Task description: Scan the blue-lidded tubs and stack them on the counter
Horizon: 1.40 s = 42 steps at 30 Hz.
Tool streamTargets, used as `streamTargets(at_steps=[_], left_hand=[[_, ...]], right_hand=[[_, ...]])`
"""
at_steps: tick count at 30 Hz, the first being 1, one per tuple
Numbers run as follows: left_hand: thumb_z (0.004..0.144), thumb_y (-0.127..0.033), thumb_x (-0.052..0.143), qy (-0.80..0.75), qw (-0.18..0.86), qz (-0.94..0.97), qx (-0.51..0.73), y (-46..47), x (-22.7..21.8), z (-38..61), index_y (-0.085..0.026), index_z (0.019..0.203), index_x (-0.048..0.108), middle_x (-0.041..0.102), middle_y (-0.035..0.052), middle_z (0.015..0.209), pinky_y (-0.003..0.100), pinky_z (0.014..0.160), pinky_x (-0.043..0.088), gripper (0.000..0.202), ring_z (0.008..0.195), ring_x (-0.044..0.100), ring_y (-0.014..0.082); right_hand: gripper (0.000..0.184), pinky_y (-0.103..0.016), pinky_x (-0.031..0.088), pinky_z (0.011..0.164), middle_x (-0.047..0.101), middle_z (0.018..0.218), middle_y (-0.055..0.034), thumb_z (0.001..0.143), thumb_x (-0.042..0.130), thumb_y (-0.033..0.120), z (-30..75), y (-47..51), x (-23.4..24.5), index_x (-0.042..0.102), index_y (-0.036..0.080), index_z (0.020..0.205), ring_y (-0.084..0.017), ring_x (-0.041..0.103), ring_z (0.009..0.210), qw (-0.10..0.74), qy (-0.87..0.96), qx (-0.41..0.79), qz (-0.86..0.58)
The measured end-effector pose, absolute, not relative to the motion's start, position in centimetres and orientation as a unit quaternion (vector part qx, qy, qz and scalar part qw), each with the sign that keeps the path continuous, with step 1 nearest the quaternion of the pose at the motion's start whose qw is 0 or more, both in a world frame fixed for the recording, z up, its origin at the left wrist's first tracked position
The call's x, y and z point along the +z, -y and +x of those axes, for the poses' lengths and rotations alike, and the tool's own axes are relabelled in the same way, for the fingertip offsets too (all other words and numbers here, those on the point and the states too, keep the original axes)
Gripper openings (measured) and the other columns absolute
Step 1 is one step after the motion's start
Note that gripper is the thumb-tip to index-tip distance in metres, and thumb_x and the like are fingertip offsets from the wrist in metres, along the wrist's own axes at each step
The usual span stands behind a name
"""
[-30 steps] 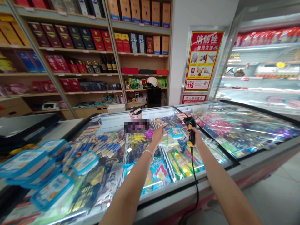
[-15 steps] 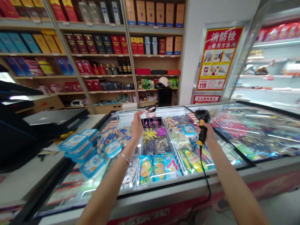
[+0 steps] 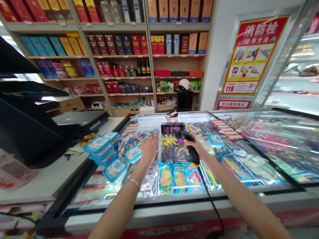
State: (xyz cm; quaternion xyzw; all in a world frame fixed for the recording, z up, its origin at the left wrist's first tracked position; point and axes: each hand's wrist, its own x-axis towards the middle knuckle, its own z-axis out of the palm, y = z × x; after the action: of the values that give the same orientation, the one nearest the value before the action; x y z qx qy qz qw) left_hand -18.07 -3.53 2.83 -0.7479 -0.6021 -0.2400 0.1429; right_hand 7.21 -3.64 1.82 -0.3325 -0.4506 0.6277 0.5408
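Gripped a black barcode scanner (image 3: 189,148) in the right hand (image 3: 197,150), fingers curled tight round its handle. Held it low over the glass top (image 3: 251,142) of the chest freezer, head aimed away toward a pink cup (image 3: 171,117); could not tell whether touching the glass or just above it. Laid the left hand (image 3: 149,148) open and flat on the same glass, fingers slightly spread, holding nothing. Wore a thin bracelet (image 3: 134,183) on that wrist. Found the scanner just right of the left hand, near but apart. Logged it as glossy black and curved, with a black cord (image 3: 210,202) trailing from the handle down over the freezer's front edge. Saw blue-lidded tubs (image 3: 99,148) stacked on the glass left of the left hand, a single tub (image 3: 133,153) just beside its fingers, and a counter (image 3: 37,186) further left.
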Motion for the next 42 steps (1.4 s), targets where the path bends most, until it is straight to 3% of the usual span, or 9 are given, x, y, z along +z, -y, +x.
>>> streamTargets(at_steps=[8,14,18,22,26,32,38,42], left_hand=[[0.087,-0.016,0.047,0.656,0.114,-0.732,-0.142,4.2,2.4,-17.7,-0.015,0.101,0.062,0.064,0.0143,0.102,0.036,0.081,0.049,0.021,0.100,0.062,0.0280],[0.086,-0.026,0.053,0.644,0.160,-0.746,-0.062,4.8,2.8,-17.5,-0.015,0.083,0.068,0.069,0.0166,0.086,0.046,0.092,0.044,0.018,0.094,0.065,0.0322],[0.092,-0.026,0.041,0.650,0.167,-0.739,-0.063,5.0,3.2,-17.4,-0.012,0.092,0.067,0.070,0.0162,0.083,0.044,0.092,0.042,0.029,0.090,0.067,0.0300],[0.096,-0.027,0.035,0.649,0.148,-0.740,-0.100,5.2,3.5,-17.0,-0.012,0.104,0.061,0.071,0.0148,0.091,0.042,0.090,0.042,0.031,0.092,0.067,0.0284],[0.098,-0.030,0.035,0.664,0.066,-0.731,-0.141,5.0,2.5,-16.6,-0.013,0.108,0.055,0.070,0.0140,0.095,0.036,0.079,0.046,0.028,0.087,0.068,0.0263],[0.090,-0.023,0.051,0.581,-0.084,-0.735,-0.338,3.9,-0.1,-16.4,-0.017,0.095,0.051,0.066,0.0084,0.095,0.030,0.070,0.050,0.007,0.079,0.066,0.0194],[0.079,-0.012,0.058,0.518,-0.121,-0.722,-0.443,3.8,-0.5,-15.7,-0.019,0.085,0.053,0.057,0.0040,0.093,0.027,0.064,0.054,0.011,0.077,0.061,0.0161],[0.081,-0.012,0.057,0.496,-0.112,-0.721,-0.471,4.1,-0.4,-15.3,-0.019,0.086,0.056,0.056,0.0041,0.095,0.028,0.066,0.055,0.009,0.079,0.062,0.0156]], right_hand=[[0.035,-0.022,0.042,0.034,0.061,0.059,0.0019,0.060,0.081,0.031,6.3,4.7,0.5,0.055,0.020,0.081,-0.012,0.054,0.041,0.512,0.425,0.657,-0.356],[0.038,-0.022,0.043,0.035,0.062,0.063,0.0027,0.061,0.081,0.031,6.4,4.7,0.5,0.054,0.020,0.086,-0.012,0.055,0.043,0.522,0.423,0.652,-0.350],[0.047,-0.024,0.043,0.034,0.065,0.065,0.0028,0.059,0.083,0.031,6.4,4.9,0.9,0.051,0.022,0.093,-0.013,0.056,0.041,0.529,0.428,0.635,-0.366],[0.054,-0.026,0.044,0.034,0.067,0.066,0.0031,0.057,0.084,0.031,6.2,5.1,1.1,0.047,0.024,0.096,-0.014,0.056,0.039,0.536,0.446,0.610,-0.375],[0.056,-0.026,0.044,0.034,0.060,0.055,0.0077,0.058,0.084,0.030,6.0,5.3,0.9,0.045,0.027,0.099,-0.016,0.055,0.037,0.528,0.465,0.588,-0.399],[0.055,-0.026,0.043,0.033,0.060,0.055,0.0092,0.061,0.082,0.030,6.0,5.3,1.0,0.043,0.027,0.099,-0.015,0.055,0.037,0.526,0.477,0.583,-0.395],[0.054,-0.025,0.044,0.034,0.058,0.054,0.0097,0.062,0.081,0.030,6.1,5.5,1.2,0.041,0.027,0.098,-0.015,0.055,0.037,0.526,0.483,0.579,-0.393],[0.054,-0.026,0.044,0.034,0.059,0.056,0.0090,0.063,0.080,0.030,6.1,5.5,1.2,0.040,0.028,0.099,-0.015,0.055,0.038,0.521,0.489,0.580,-0.391]])
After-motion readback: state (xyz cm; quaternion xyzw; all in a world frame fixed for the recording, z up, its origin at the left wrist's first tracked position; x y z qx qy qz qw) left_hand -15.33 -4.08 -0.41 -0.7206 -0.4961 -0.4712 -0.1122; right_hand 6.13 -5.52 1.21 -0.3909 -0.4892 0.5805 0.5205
